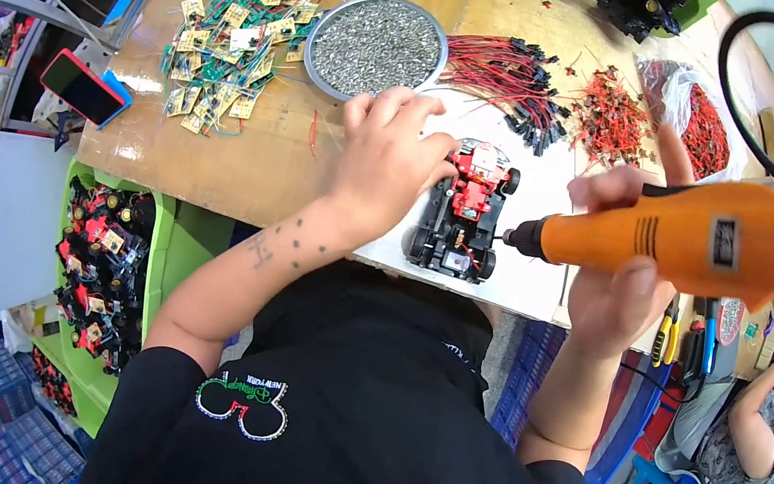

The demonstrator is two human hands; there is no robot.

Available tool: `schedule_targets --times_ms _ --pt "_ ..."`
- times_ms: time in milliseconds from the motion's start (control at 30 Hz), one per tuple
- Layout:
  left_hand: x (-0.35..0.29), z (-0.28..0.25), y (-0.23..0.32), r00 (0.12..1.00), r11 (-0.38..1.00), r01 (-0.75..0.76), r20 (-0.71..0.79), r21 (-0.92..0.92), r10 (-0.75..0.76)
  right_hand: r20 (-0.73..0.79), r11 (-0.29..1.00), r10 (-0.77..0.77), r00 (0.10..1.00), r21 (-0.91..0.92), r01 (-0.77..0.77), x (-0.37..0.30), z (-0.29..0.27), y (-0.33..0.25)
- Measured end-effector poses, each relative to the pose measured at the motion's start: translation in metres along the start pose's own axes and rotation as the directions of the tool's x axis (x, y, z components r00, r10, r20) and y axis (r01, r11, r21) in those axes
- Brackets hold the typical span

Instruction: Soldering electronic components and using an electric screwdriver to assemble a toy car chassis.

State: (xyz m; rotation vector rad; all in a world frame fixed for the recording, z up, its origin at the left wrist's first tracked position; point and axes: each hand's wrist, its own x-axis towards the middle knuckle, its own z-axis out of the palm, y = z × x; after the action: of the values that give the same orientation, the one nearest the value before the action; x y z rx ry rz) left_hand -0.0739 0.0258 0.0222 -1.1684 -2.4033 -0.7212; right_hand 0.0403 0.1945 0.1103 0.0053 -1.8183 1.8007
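Observation:
On a white sheet (pixel 529 275) at the table's front edge lies a toy car chassis (pixel 461 234), black with a red middle part and small wheels. My left hand (pixel 382 155) grips its far left side, thumb and finger against the red part. My right hand (pixel 612 303) is wrapped round an orange electric screwdriver (pixel 677 232), held level with its dark tip pointing left. That tip is close to the chassis's right side by the near right wheel; whether it touches cannot be made out.
Beyond the chassis stand a round tray (pixel 309 57) of small metal screws, a pile of circuit boards (pixel 237 36), red-black connector wires (pixel 505 73) and small red parts (pixel 611 116). A green bin (pixel 154 286) of chassis is at left, a phone (pixel 84 88) above it. Another person (pixel 752 432) sits at right.

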Motion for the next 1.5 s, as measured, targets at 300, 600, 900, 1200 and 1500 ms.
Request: schedule_targets --times_ms 300,600,900,1200,1500 --pt "0.005 -0.012 0.007 0.942 0.688 0.322 0.291 -0.650 -0.166 -0.630 0.902 0.414 0.658 0.187 -0.389 -0.090 -0.168 0.037" --pt "-0.001 0.011 0.027 0.738 -0.305 0.568 0.638 -0.764 -0.222 -0.756 0.966 0.139 0.639 -0.037 -0.254 -0.088 -0.229 0.041" --pt "-0.014 0.003 0.023 0.759 0.074 0.622 0.577 -0.779 -0.303 -0.728 0.817 -0.301 0.616 -0.530 -0.227 -0.115 -0.174 0.033" --pt "-0.017 -0.007 0.029 0.883 0.700 0.440 0.413 -0.563 -0.224 -0.564 0.763 -0.006 0.826 -0.536 -0.361 -0.106 -0.118 0.072" --pt "-0.021 -0.003 0.033 0.871 0.722 0.450 0.437 -0.525 -0.225 -0.591 0.774 0.001 0.807 -0.511 -0.374 -0.104 -0.119 0.080"
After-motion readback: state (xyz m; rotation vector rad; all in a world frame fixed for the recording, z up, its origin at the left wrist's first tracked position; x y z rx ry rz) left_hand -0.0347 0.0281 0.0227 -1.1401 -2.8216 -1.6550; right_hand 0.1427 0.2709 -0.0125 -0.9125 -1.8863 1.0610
